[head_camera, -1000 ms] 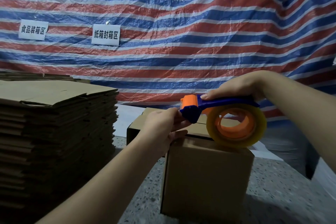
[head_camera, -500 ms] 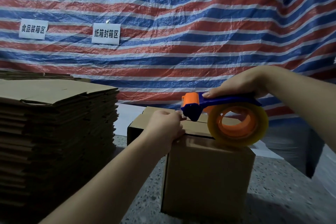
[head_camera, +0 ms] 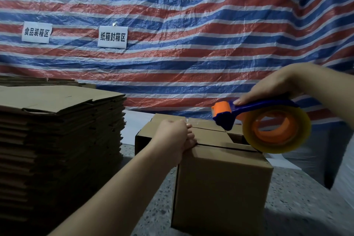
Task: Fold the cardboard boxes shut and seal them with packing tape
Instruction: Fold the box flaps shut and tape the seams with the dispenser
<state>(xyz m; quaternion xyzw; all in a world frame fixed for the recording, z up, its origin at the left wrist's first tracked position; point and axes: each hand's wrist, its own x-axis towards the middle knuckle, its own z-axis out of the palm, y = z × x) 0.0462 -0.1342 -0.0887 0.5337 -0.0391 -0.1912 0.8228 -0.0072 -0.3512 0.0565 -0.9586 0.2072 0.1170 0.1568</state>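
Cardboard box point(head_camera: 222, 178) sits on the speckled floor point(head_camera: 297, 207), flaps down — keep your left hand point(head_camera: 173, 136) curled, pinning the tape end, while your right hand point(head_camera: 268, 88), fingers wrapped over the tape dispenser point(head_camera: 268, 126), pulls straight along the seam.

Left hand point(head_camera: 173, 136) and right hand point(head_camera: 272, 90): both bare, no gloves, rings or watch visible; forearms bare, uncovered to frame edges at lower left and right

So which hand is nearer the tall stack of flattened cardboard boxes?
Left. The left hand rests on the brown cardboard box, just beside the stack of flattened cardboard boxes. The right hand holds the blue-and-orange tape dispenser, further from it.
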